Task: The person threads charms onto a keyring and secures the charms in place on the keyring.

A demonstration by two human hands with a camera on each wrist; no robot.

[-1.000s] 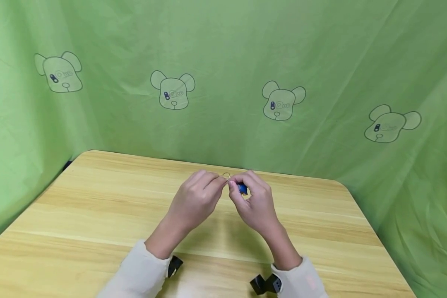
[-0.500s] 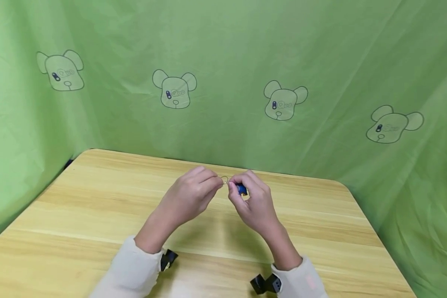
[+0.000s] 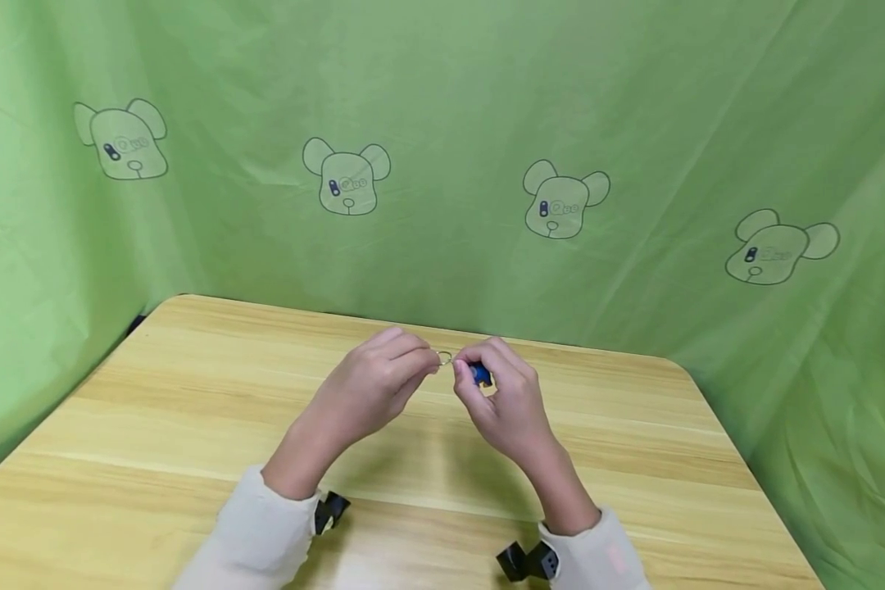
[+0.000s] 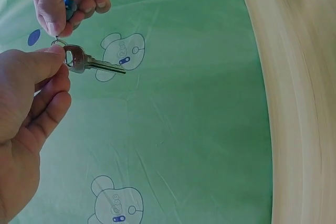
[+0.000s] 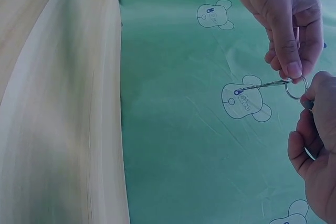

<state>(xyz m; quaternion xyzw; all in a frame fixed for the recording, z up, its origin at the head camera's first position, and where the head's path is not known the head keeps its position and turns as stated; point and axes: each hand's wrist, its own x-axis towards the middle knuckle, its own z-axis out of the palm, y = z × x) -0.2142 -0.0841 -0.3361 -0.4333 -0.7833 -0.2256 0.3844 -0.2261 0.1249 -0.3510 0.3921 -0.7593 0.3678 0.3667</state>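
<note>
My left hand (image 3: pixel 372 377) pinches a thin metal key ring (image 3: pixel 445 358) between thumb and fingers. On that ring hangs a silver key (image 4: pixel 76 59), its blade pointing away from the fingers in the left wrist view. My right hand (image 3: pixel 503 397) pinches the end of a keychain charm just beside the ring. The small blue charm (image 3: pixel 481 374), with a bit of orange, sits partly hidden within the curled right fingers. In the right wrist view the ring (image 5: pixel 295 88) spans between both hands. Both hands are above the table.
A light wooden table (image 3: pixel 192 393) lies beneath the hands. Green cloth (image 3: pixel 442 98) with printed bear heads hangs behind and at both sides. Black wrist cameras (image 3: pixel 527 562) sit at the sleeve cuffs.
My left hand has shifted a little left, away from the right hand, so more of the ring shows between them. The right hand has stayed nearly still.
</note>
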